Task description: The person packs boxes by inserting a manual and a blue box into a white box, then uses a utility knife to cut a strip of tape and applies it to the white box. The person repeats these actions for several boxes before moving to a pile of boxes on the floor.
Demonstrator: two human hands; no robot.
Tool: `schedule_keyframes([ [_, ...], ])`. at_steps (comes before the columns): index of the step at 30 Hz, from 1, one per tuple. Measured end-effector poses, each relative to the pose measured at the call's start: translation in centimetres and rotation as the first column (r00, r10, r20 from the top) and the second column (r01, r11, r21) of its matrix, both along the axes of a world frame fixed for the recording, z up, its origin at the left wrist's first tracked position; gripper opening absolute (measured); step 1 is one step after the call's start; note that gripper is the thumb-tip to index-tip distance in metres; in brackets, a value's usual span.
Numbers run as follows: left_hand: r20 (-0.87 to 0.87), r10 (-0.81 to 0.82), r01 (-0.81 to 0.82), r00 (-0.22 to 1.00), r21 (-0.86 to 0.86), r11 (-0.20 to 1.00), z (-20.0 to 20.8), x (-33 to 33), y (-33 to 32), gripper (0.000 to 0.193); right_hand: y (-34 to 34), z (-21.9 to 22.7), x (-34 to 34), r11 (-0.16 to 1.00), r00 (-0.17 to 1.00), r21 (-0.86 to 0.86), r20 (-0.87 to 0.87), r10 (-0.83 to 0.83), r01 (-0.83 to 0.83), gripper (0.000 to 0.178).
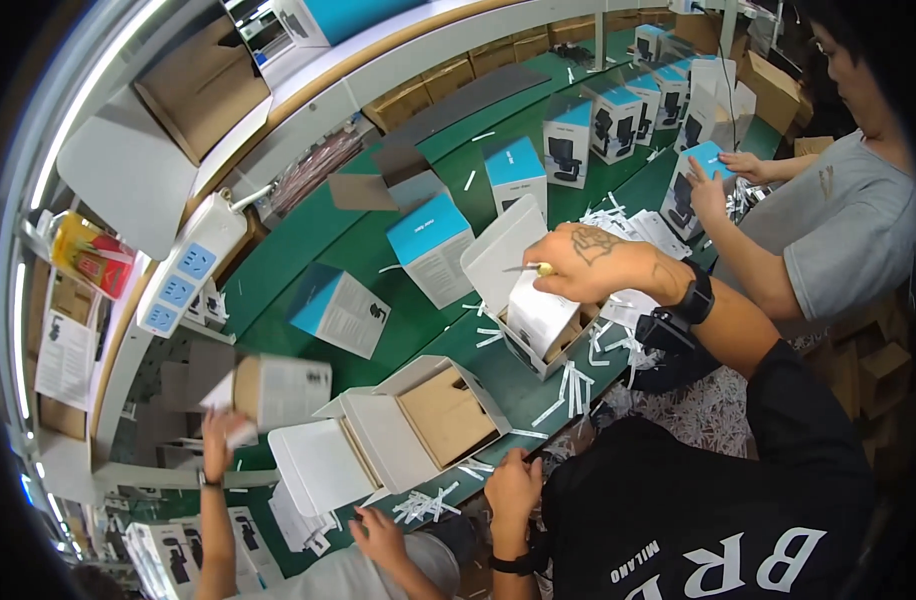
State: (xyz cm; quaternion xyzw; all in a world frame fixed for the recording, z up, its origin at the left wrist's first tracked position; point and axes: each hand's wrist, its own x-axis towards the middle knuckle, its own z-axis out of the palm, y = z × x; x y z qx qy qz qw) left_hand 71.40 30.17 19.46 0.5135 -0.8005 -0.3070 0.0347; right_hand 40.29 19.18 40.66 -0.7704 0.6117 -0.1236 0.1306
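My right hand (598,262), with a black watch at the wrist, is closed over an open white carton (543,352). Between its fingers shows a small tool with a yellowish handle (545,269) and a thin pointed tip. Just under the hand, a white printed piece (544,312) stands in the carton, whose lid (503,250) is folded back. My left hand (514,487) is near the front table edge with fingers curled; whatever it may hold is hidden. An open carton with a brown cardboard insert (443,415) lies on the table to its upper left.
Blue-topped boxes (430,235) stand along the green table (478,345). Shredded paper strips (576,390) litter its edge. At left, a co-worker's hand (218,440) is beside a blurred box (293,390); at right, another co-worker handles a box (683,200). A power strip (190,262) sits on the shelf.
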Motion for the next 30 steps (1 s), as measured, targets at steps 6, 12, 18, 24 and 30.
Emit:
schedule_keyframes([
  [6,-0.175,-0.05,0.05,0.983,0.0,0.999,0.9,-0.4,-0.8,0.036,-0.2,0.3,-0.5,0.992,1.0,0.129,0.025,-0.014,0.011,0.031],
  [12,-0.241,-0.015,0.009,0.97,-0.022,1.0,2.1,-1.7,-0.9,0.037,-4.0,0.9,0.7,0.979,0.988,0.158,0.098,0.116,-0.131,0.027],
  [18,-0.327,0.015,-0.032,0.945,-0.047,0.998,3.0,-3.0,-0.8,0.035,-7.5,-1.7,1.2,0.939,0.974,0.261,0.062,0.216,-0.224,0.024],
  [24,-0.353,0.089,-0.101,0.931,-0.017,0.995,3.2,-3.6,-0.2,0.038,-4.8,-3.1,2.4,0.995,0.996,-0.083,-0.06,0.059,-0.063,0.024],
  [30,-0.518,0.181,-0.24,0.836,-0.048,0.97,3.3,-5.6,-1.2,0.064,-0.3,-9.1,2.3,0.985,0.993,-0.132,-0.055,0.103,-0.11,0.027],
])
